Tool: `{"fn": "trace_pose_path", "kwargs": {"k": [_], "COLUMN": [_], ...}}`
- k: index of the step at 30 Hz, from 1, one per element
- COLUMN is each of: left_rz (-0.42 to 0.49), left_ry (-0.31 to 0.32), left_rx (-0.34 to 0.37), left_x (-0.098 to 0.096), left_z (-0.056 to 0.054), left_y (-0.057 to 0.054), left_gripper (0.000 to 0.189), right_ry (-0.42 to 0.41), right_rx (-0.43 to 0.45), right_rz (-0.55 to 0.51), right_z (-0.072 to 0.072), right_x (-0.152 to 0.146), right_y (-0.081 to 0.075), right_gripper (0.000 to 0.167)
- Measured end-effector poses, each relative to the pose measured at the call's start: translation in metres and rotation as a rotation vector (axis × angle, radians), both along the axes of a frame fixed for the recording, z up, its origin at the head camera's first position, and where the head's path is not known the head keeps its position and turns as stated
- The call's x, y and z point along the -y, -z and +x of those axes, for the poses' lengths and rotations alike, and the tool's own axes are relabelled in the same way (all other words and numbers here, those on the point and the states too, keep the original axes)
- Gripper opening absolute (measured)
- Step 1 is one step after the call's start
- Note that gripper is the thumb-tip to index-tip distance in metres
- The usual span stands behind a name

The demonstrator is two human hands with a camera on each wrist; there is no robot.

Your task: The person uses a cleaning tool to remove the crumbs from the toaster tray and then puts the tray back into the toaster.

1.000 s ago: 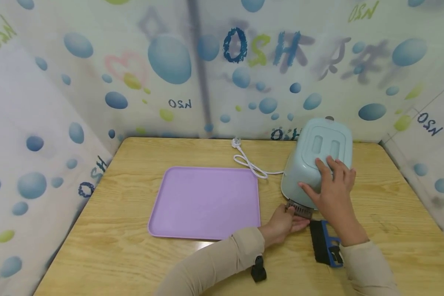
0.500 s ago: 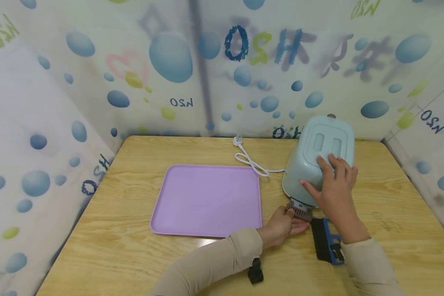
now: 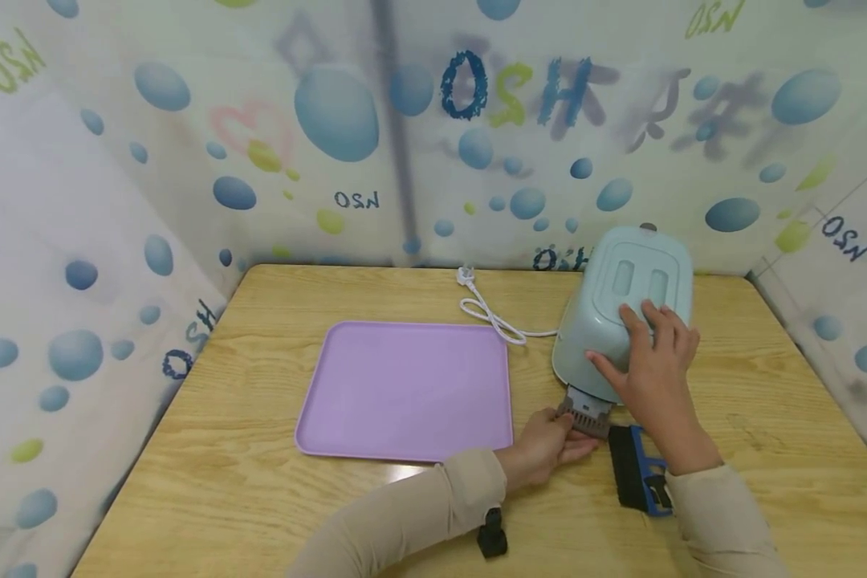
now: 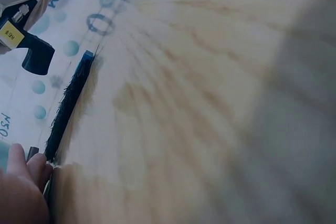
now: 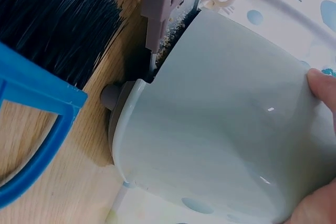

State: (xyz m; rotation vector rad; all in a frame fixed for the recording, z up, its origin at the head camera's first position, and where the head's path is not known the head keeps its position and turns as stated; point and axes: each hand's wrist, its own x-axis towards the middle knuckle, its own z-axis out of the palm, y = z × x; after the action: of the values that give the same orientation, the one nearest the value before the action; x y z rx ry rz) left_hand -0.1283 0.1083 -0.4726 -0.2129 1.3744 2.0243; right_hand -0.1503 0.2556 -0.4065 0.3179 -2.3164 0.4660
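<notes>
A pale blue toaster (image 3: 585, 341) with a lid over its top stands at the right of the table. From its near end juts a brown-fronted crumb tray (image 3: 584, 419); crumbs (image 5: 169, 38) lie on it in the right wrist view. My left hand (image 3: 545, 449) pinches the tray's slatted front, thumb above and fingers below. Spread over the toaster's lid and side, my right hand (image 3: 653, 377) rests with fairly straight fingers. Just right of the tray lies a blue brush (image 3: 639, 472) with black bristles, close to my right wrist.
A shallow purple tray (image 3: 405, 393) lies left of the toaster on the wooden table (image 3: 209, 449). The toaster's white cord and plug (image 3: 466, 277) curl behind it, near the table's back edge. Patterned sheeting (image 3: 433, 185) hangs around the table.
My left hand has drawn the crumb tray slightly farther out of the toaster, toward me, so a strip of grey metal now shows. My right hand stays on the toaster.
</notes>
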Motion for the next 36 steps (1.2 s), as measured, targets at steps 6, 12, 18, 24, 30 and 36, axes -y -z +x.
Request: {"fn": "trace_pose_path", "kwargs": {"k": [6,12,18,24,30,36], "left_rz": [-0.005,0.008,0.035,0.046,0.024,0.037], "left_ry": [-0.025,-0.055,-0.078,-0.101,-0.120,-0.113], "left_rx": [-0.003,0.033,0.032,0.017,0.024,0.016], "left_x": [0.003,0.005,0.007,0.007,0.007,0.007], "left_z": [0.001,0.004,0.006,0.010,0.013,0.016], "left_y": [0.002,0.002,0.001,0.003,0.001,0.002], "left_gripper": [0.031,0.030,0.031,0.020,0.005,0.013], "right_ry": [0.010,0.032,0.028,0.030,0.053,0.051], "right_rx": [0.012,0.025,0.011,0.018,0.062,0.049], "right_rz": [-0.009,-0.007,0.001,0.011,0.010,0.000], "right_z": [0.001,0.002,0.002,0.001,0.003,0.003], "right_x": [0.001,0.002,0.002,0.002,0.002,0.003], "right_y": [0.000,0.000,-0.001,-0.001,0.000,0.000], "right_gripper": [0.085,0.085,0.085,0.088,0.090,0.089]}}
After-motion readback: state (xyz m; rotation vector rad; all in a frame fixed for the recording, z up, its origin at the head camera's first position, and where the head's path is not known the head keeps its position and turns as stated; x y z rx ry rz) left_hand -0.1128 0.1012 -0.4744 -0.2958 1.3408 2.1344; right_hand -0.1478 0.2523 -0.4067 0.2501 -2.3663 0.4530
